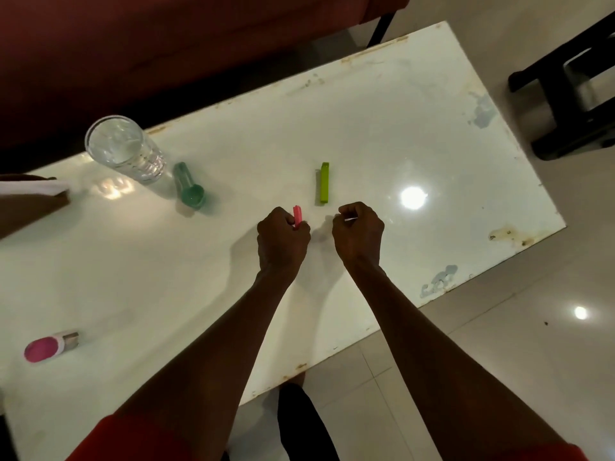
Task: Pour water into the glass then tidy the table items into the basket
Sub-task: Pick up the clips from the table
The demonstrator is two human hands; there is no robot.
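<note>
A clear glass [124, 148] holding water stands at the far left of the white table [399, 134]. A teal scoop [189, 188] lies just right of it. A green clip [323, 183] lies flat near the table's middle. My left hand [283, 241] is closed around a pink clip [297, 217], whose tip sticks out above the fingers. My right hand [358, 231] is curled just right of it, below the green clip, with something small and pale pinched in the fingers; I cannot tell what it is. No basket is clearly visible.
A pink-capped small bottle [50, 347] lies on its side at the near left. A brown and white object [33, 194] juts in at the left edge. A red sofa [166, 44] runs behind the table. A black stool [572, 94] stands on the floor, right.
</note>
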